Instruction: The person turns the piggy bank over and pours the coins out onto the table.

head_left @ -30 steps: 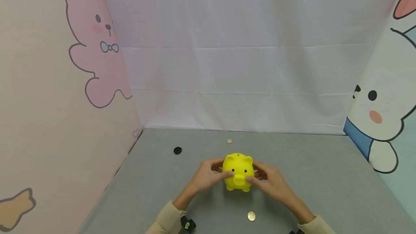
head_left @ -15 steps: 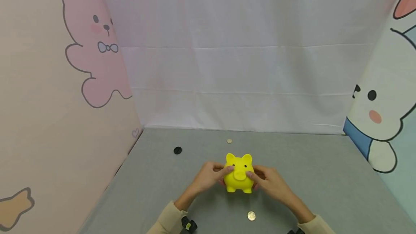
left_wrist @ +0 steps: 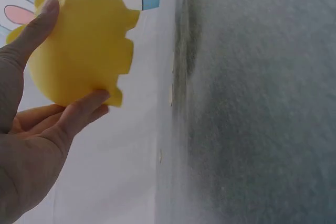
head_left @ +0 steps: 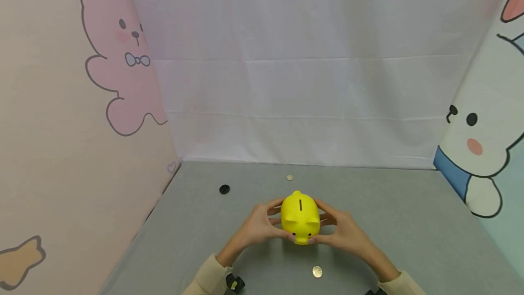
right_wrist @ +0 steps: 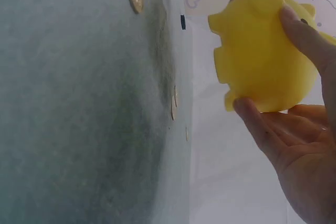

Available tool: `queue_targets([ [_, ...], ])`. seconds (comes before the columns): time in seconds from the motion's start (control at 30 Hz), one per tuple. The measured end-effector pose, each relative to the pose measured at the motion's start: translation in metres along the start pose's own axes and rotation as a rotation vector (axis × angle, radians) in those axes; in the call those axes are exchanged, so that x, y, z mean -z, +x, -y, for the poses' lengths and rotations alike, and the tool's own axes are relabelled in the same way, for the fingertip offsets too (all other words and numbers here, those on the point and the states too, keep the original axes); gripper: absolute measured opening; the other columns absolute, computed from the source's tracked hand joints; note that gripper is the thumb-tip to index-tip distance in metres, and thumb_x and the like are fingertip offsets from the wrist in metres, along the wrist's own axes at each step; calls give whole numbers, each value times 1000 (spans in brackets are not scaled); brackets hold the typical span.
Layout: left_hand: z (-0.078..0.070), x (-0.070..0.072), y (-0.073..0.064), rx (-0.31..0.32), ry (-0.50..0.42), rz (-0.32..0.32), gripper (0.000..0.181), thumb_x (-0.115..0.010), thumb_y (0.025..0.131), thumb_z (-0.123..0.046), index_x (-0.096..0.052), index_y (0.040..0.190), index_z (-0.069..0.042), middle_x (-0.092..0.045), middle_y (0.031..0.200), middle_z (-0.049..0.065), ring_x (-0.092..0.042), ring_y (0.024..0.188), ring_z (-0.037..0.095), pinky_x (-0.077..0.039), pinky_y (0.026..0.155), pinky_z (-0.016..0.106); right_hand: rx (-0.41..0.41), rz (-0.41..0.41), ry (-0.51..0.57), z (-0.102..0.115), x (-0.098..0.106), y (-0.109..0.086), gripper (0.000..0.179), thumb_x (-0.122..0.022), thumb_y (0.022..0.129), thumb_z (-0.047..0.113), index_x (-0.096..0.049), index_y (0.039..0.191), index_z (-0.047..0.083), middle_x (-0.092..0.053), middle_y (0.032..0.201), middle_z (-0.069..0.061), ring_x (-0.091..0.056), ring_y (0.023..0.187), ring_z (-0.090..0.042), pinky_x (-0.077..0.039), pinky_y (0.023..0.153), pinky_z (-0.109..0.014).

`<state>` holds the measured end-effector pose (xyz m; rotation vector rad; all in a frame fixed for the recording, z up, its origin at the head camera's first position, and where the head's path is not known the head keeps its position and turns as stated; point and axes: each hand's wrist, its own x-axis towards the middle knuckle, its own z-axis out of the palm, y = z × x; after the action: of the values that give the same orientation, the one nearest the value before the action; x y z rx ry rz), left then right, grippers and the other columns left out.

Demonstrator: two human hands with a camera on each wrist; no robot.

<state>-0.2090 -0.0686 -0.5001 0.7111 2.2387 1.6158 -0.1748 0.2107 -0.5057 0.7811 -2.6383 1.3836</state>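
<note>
I see a black disc [head_left: 224,189] beyond the left hand [head_left: 262,224], which grips one flank of the yellow piggy bank [head_left: 295,215]. It's held off the counter [head_left: 389,213] between both hands, just tipped snout-down, so its slot [head_left: 300,205] is now in plain sight. Right hand [head_left: 343,229] grips the other flank. Head view hides the legs [right_wrist: 221,65]; coins [right_wrist: 174,107] apart from that hand sit edge-on, count unclear.

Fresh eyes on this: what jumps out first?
First, the bright yellow piggy bank, held above the grey table between left hand and right hand, its coin slot showing in the head view. Next, that view's large pink cartoon animal at upper left and white cartoon animal at far right.
</note>
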Motion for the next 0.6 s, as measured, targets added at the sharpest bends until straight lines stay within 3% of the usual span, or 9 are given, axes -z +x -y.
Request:
queue_targets([
  [0.1, 2, -2, -2, -72, 34, -33, 98, -97, 74, -21, -47, 158, -12, -51, 161, 12, -58, 142, 37, -60, 101, 31, 87, -69, -36, 0, -2, -1, 102, -96, 74, 35, -46, 155, -2, -64, 144, -26, -77, 101, -23, -66, 84, -46],
  [0.3, 9, -3, -1, -270, 195, -106, 104, -97, 73, -19, -42, 160, -12, -49, 163, 9, -52, 148, 32, -56, 106, 26, 278, -191, -182, -2, -6, 2, 110, -102, 62, 12, -46, 155, -2, -71, 133, -22, -76, 102, -29, -67, 80, -41],
  [0.4, 10, -3, 1, -297, 211, -126, 105, -97, 72, -16, -41, 160, -14, -48, 163, 8, -51, 149, 31, -54, 108, 26, 276, -212, -229, -3, -8, 4, 112, -103, 60, 12, -46, 155, 0, -72, 131, -20, -76, 101, -28, -67, 81, -38],
  [0.6, 11, -3, 2, -280, 200, -132, 105, -98, 71, -15, -41, 160, -17, -48, 163, 6, -51, 150, 30, -54, 108, 26, 244, -215, -219, -1, -10, 6, 111, -103, 60, 13, -46, 155, 3, -71, 133, -19, -77, 100, -27, -67, 82, -37],
])
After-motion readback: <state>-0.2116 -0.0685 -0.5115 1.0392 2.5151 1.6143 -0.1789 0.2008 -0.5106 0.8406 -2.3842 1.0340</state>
